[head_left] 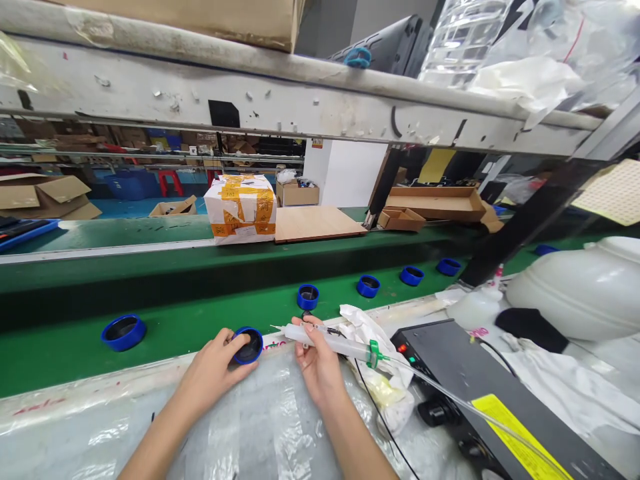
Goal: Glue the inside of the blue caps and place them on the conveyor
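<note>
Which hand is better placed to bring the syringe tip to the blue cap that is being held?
Probably the right hand: it holds the syringe, whose tip points toward the blue cap. The left hand is occupied gripping that cap at the belt's edge.

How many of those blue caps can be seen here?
7. One blue cap is held in the left hand. Five sit on the green belt. One shows beyond the black bar. More may be hidden.
</note>
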The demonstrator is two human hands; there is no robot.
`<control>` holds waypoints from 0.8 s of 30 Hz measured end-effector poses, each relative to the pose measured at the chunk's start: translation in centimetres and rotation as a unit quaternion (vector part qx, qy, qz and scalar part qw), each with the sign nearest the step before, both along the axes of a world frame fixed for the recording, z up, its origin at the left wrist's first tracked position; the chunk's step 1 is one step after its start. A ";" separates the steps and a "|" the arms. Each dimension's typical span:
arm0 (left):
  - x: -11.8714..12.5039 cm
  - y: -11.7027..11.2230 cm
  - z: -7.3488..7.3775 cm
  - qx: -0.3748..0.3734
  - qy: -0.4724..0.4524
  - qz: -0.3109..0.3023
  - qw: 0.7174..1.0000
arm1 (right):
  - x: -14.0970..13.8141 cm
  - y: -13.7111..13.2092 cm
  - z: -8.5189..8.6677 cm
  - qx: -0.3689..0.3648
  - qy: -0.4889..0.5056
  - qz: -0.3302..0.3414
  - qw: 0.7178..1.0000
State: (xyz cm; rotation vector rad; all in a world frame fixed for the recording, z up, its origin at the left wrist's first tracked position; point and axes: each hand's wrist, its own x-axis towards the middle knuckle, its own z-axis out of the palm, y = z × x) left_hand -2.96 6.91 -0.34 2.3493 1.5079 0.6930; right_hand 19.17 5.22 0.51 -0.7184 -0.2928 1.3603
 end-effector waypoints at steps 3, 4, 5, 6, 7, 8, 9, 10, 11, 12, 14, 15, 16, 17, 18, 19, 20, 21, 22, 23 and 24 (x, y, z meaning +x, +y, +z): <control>-0.1 0.1 -0.3 -0.010 -0.018 -0.012 1.000 | 0.4 -0.2 0.3 0.002 0.004 -0.003 1.000; -0.1 0.2 -0.5 -0.002 -0.036 -0.016 0.999 | 0.5 -0.2 0.4 0.004 0.004 -0.003 1.000; -0.1 0.4 -0.9 0.011 -0.054 -0.018 0.998 | 0.6 -0.3 0.5 0.006 0.002 -0.002 1.000; -0.1 0.6 -1.2 0.025 -0.067 -0.018 0.997 | 0.7 -0.4 0.6 0.010 -0.001 -0.001 1.000; -0.1 0.7 -1.5 0.037 -0.078 -0.019 0.996 | 0.7 -0.5 0.7 0.015 -0.005 -0.001 1.000; -0.1 0.9 -1.7 0.046 -0.087 -0.021 0.995 | 0.6 -0.6 0.7 0.021 -0.014 -0.002 1.000; -0.1 1.0 -1.8 0.052 -0.098 -0.025 0.994 | 0.4 -0.7 0.7 0.030 -0.034 -0.001 0.999; 0.0 1.0 -1.8 0.053 -0.110 -0.029 0.992 | 0.2 -0.9 0.7 0.041 -0.064 0.001 0.997; 0.1 1.1 -1.8 0.051 -0.123 -0.031 0.991 | 0.0 -1.1 0.7 0.055 -0.104 0.004 0.993; 0.1 1.1 -1.7 0.048 -0.136 -0.030 0.989 | -0.3 -1.3 0.6 0.070 -0.147 0.008 0.987; 0.3 1.1 -1.5 0.043 -0.157 -0.014 0.987 | -1.0 -1.8 0.5 0.098 -0.223 0.019 0.970; 0.4 1.1 -1.4 0.041 -0.163 -0.007 0.986 | -1.3 -2.0 0.5 0.107 -0.244 0.024 0.964; 0.4 1.1 -1.3 0.037 -0.166 -0.006 0.985 | -1.5 -2.3 0.5 0.113 -0.260 0.028 0.958; 0.5 1.1 -1.2 0.033 -0.167 -0.009 0.985 | -1.7 -2.5 0.5 0.117 -0.274 0.030 0.954; 0.6 1.1 -1.2 0.030 -0.168 -0.015 0.985 | -1.9 -2.7 0.5 0.121 -0.290 0.032 0.949; 0.6 1.1 -1.1 0.028 -0.169 -0.020 0.985 | -1.9 -2.9 0.5 0.125 -0.308 0.033 0.942; 0.7 1.0 -1.1 0.025 -0.172 -0.025 0.985 | -2.0 -3.0 0.5 0.128 -0.327 0.033 0.936; 0.7 1.0 -1.1 0.023 -0.176 -0.029 0.984 | -2.0 -3.1 0.5 0.130 -0.345 0.033 0.929; 0.7 1.0 -1.0 0.022 -0.180 -0.032 0.983 | -2.0 -3.1 0.4 0.130 -0.358 0.033 0.924; 0.8 1.0 -1.0 0.021 -0.184 -0.035 0.982 | -2.0 -3.2 0.4 0.130 -0.365 0.032 0.921; 0.8 1.0 -0.9 0.019 -0.186 -0.039 0.982 | -2.0 -3.2 0.4 0.129 -0.366 0.031 0.921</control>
